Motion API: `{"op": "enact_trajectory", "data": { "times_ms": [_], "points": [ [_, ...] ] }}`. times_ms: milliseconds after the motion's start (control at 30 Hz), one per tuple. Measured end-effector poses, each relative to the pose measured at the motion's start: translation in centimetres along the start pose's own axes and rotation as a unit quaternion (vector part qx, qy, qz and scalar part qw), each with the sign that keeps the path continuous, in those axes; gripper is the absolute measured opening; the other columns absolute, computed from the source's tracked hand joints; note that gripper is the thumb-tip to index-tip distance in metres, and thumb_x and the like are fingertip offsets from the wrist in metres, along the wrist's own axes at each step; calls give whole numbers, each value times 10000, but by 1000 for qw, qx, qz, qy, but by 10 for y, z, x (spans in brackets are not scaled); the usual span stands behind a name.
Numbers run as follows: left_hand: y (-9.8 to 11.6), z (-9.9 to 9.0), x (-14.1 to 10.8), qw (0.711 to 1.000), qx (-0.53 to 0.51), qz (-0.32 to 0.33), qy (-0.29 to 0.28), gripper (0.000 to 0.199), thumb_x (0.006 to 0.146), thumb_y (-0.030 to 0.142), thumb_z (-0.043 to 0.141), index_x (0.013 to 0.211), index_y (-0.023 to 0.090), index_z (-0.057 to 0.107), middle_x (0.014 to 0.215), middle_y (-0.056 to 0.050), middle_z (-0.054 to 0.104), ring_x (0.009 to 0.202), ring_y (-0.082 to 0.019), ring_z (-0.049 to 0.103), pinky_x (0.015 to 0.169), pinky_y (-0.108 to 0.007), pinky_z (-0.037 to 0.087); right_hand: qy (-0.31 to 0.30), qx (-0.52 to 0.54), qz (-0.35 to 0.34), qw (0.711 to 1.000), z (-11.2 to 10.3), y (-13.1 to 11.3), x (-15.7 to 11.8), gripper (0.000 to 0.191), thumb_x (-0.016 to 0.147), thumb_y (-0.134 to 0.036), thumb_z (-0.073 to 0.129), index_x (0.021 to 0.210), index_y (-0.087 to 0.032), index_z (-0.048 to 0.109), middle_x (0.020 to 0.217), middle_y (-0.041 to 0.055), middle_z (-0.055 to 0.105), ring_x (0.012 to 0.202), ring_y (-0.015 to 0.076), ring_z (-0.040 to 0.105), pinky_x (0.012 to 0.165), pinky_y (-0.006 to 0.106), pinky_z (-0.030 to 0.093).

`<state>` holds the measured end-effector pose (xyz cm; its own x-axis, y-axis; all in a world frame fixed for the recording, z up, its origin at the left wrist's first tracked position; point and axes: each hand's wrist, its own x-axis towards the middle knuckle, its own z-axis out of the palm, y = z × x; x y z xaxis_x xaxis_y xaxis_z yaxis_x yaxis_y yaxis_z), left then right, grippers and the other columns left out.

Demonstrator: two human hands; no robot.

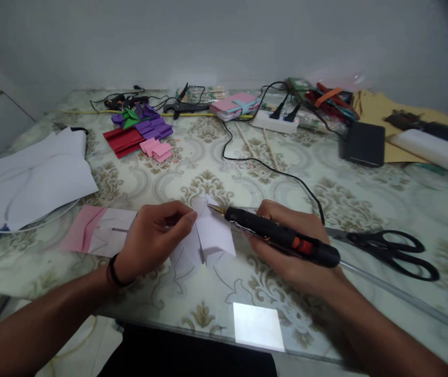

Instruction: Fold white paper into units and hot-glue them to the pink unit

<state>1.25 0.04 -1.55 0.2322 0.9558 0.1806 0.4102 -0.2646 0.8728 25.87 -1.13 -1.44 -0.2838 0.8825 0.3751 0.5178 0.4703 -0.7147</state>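
A black glue gun (275,230) with a brass tip and a clear glue stick at its rear is gripped by my right hand (294,246). The tip points left, over the upper part of a folded white paper piece (216,233). At the left edge of this paper my left hand (151,238) has its thumb and forefinger pinched together; the paper's edge is at the fingertips. Partly behind the left hand lies a pink and white folded paper (94,230).
Black scissors (389,248) lie right of my right hand. White sheets (43,178) are at left. Further back are purple folded papers (151,125), a red one (124,141), a power strip (275,121), a black box (364,144) and a cable (263,161).
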Motion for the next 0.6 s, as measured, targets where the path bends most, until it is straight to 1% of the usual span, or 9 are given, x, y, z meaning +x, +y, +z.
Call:
{"op": "enact_trajectory", "data": {
  "times_ms": [200,600],
  "points": [
    [-1,-2,1,1000,-3,7,7,265,941,319,631,741,157,693,613,27,598,541,-83,465,484,-198,342,-5,6,-2,1000,1,1,0,271,797,-143,647,667,-238,430,621,-26,519,528,137,491,508,300,337],
    [0,-3,3,1000,-13,9,25,234,931,289,635,749,160,706,614,27,598,533,-84,458,471,-201,335,-10,6,1,1000,2,2,0,273,794,-140,646,669,-238,425,622,-29,507,527,134,475,503,300,330]
  ]
}}
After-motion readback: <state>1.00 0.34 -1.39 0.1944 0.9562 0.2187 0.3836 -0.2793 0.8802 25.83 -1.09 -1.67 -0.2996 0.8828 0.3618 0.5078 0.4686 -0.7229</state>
